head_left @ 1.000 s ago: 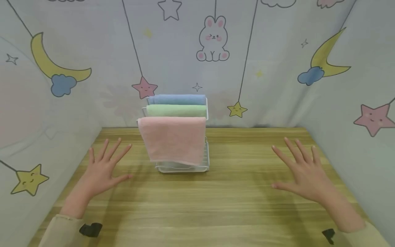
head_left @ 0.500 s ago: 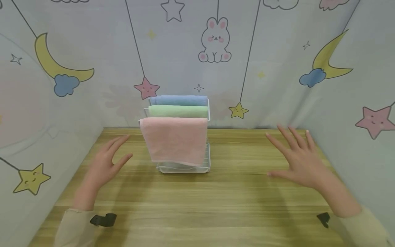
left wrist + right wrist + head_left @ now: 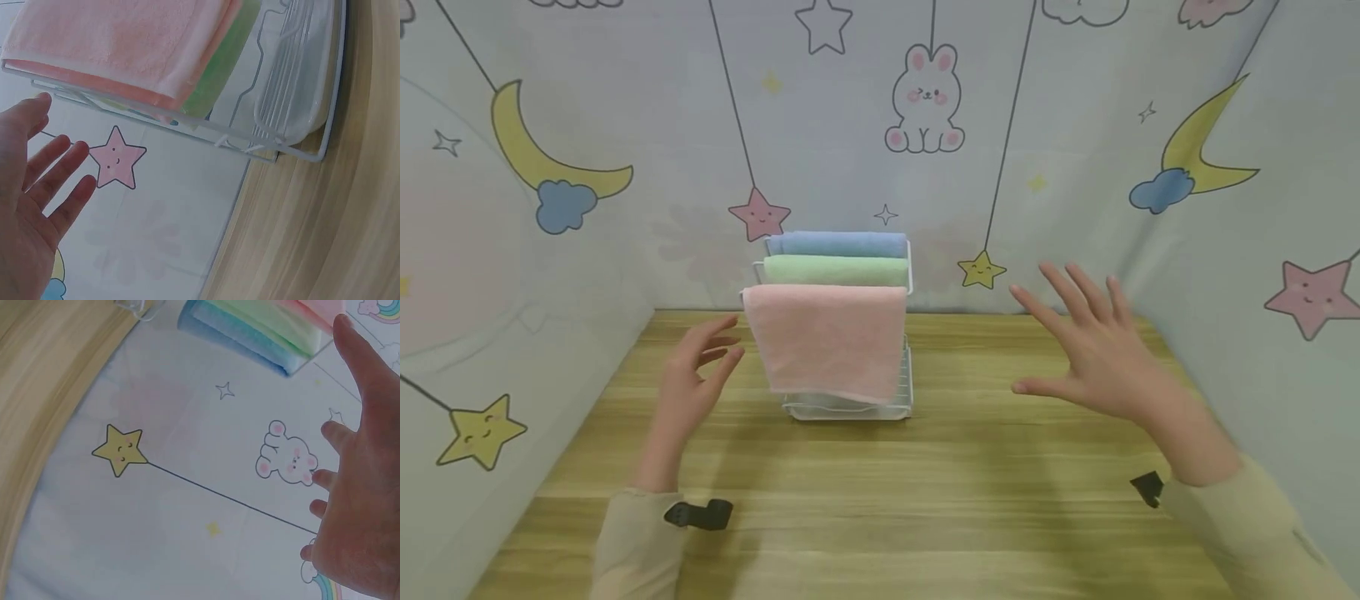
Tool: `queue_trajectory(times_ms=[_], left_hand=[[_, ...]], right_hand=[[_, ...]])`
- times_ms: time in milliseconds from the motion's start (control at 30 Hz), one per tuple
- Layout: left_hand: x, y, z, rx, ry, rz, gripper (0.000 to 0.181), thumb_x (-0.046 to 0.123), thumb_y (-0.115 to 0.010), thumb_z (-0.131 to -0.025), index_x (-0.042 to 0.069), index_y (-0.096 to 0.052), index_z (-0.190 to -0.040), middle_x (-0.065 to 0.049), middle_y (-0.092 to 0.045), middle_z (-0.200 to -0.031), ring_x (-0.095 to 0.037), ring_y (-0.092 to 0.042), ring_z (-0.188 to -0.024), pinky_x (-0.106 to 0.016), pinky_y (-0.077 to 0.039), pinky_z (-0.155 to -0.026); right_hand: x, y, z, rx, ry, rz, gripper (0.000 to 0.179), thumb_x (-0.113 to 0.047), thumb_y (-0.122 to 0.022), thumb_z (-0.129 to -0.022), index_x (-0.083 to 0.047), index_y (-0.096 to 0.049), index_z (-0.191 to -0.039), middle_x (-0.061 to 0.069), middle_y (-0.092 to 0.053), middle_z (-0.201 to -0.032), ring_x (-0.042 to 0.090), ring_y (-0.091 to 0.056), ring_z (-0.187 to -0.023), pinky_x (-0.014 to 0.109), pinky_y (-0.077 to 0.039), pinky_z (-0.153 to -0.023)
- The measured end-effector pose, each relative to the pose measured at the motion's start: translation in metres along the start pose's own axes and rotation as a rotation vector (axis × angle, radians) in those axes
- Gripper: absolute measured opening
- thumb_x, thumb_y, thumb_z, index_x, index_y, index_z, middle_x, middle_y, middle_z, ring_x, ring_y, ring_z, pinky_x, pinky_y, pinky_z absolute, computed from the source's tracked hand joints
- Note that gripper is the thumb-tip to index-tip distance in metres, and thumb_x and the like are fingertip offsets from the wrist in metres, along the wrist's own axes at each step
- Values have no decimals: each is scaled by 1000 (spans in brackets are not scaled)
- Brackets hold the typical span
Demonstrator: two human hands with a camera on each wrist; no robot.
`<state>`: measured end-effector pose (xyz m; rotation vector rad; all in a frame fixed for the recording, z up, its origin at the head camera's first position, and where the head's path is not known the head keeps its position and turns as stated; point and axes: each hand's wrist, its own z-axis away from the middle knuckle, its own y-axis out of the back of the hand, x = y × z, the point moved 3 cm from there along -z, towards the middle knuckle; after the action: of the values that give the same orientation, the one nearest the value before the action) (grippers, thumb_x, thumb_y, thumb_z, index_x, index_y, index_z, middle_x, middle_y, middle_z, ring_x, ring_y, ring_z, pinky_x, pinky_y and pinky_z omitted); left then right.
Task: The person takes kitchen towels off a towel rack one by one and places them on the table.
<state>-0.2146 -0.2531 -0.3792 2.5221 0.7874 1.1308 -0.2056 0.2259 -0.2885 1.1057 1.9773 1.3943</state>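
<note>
A white wire rack [image 3: 850, 412] stands on the wooden table with three towels draped over its bars. In front hangs a pink towel [image 3: 831, 342]; behind it are a green towel [image 3: 835, 270] and, farthest back, a blue towel [image 3: 842, 243]. My left hand [image 3: 696, 367] is just left of the rack, its fingers loosely bent and holding nothing. In the left wrist view the left fingertips [image 3: 78, 150] are near the rack's side wire. My right hand [image 3: 1097, 358] hovers well to the right of the rack, fingers spread and nothing in them.
The wooden table [image 3: 970, 500] reaches back to a white curtain [image 3: 1075, 150] printed with stars, moons and a rabbit. More printed cloth closes off the left and right sides. A white tray [image 3: 306, 106] sits at the base of the rack.
My left hand has moved right and closer to the rack, its spread fingers now gathered and bent. My right hand has shifted left and away from me, still spread.
</note>
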Motion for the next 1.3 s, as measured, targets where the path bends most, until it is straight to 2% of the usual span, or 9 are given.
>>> queue_trajectory(times_ms=[67, 200, 400, 500, 633, 833, 967, 1133, 1300], left_hand=[[-1, -5, -1, -1, 16, 47, 47, -3, -66, -91, 7, -57, -136, -20, -62, -129, 7, -61, -106, -3, -52, -92], [-1, -14, -4, 3, 35, 125, 47, -4, -65, -91, 8, -57, -136, -15, -63, -127, 3, -63, -106, -8, -55, -93], [0, -23, -6, 6, 91, 256, 43, -5, -64, -91, 4, -59, -133, 15, -63, -116, 1, -64, -105, -10, -56, -92], [-1, -27, -6, 1, 112, 310, 40, -8, -63, -91, -1, -59, -130, 21, -63, -112, 3, -62, -104, -8, -55, -90], [-1, -30, -6, 26, 138, 336, 31, -9, -63, -91, -7, -62, -122, 23, -64, -107, 3, -61, -101, -8, -56, -87], [-1, -32, -6, 64, 204, 385, 23, -6, -64, -91, -10, -65, -114, 22, -68, -101, 1, -63, -96, -10, -58, -83], [-3, -33, -5, 86, 242, 443, 22, -5, -65, -91, -8, -66, -112, 17, -71, -99, -2, -65, -95, -13, -60, -81], [-6, -34, -3, 113, 265, 557, 22, -9, -65, -89, -5, -67, -111, 10, -73, -99, -4, -68, -92, -17, -63, -78], [-8, -34, -2, 110, 266, 590, 23, -9, -64, -89, -2, -68, -111, 10, -73, -98, -5, -69, -91, -18, -63, -79]], right_hand=[[-3, 3, -6, -4, 3, -8, 106, -69, -73, -73, -33, -19, -158, 6, -2, -168, 35, 0, -155, 77, -8, -118], [-10, 7, -16, -19, 7, -27, 105, -68, -72, -75, -33, -18, -158, 6, -1, -168, 36, 0, -155, 76, -6, -119], [-19, 10, -30, -39, 11, -49, 103, -68, -71, -77, -34, -18, -158, 5, 0, -169, 34, 2, -155, 74, -4, -120], [-25, 12, -37, -45, 14, -59, 102, -69, -70, -77, -36, -17, -158, 4, 1, -169, 34, 2, -155, 74, -3, -121], [-32, 14, -46, -44, 32, -68, 102, -70, -69, -77, -38, -15, -157, 2, 3, -169, 35, 1, -155, 73, -1, -121], [-37, 14, -58, -25, 69, -76, 103, -69, -71, -76, -36, -16, -158, 4, -1, -168, 35, -1, -155, 72, -2, -122], [-41, 13, -69, -26, 98, -101, 103, -69, -70, -77, -36, -16, -158, 4, -2, -169, 35, -1, -155, 72, -4, -122], [-48, 13, -85, -23, 152, -140, 101, -68, -70, -78, -36, -17, -158, 4, -4, -168, 34, -4, -155, 70, -4, -123], [-60, 15, -99, -28, 202, -189, 100, -68, -70, -78, -35, -18, -157, 2, -7, -168, 33, -8, -154, 67, -11, -123]])
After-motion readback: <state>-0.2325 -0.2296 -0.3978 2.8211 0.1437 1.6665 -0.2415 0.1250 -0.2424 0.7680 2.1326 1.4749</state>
